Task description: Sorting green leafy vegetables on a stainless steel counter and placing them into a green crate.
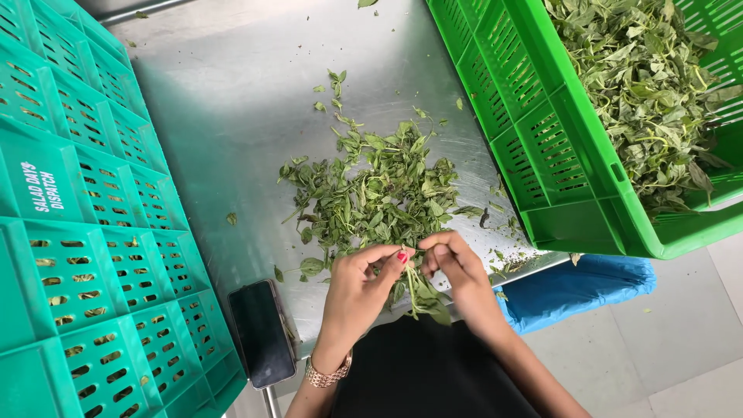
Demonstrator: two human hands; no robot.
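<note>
My left hand (357,290) and my right hand (457,271) meet at the near edge of a steel table (232,116). Both pinch the top of one leafy green sprig (418,294) that hangs down between them. My left thumbnail is red, and a gold watch (326,375) is on that wrist. Just beyond my fingers lies a loose pile of green leaves and stems (379,193) spread over the table's middle.
A bright green slotted crate (542,131) at the right holds many leafy stems (650,85). Teal crates (85,232) are stacked along the left. A black phone (261,333) lies at the near table edge. A blue bag (576,282) sits below the table.
</note>
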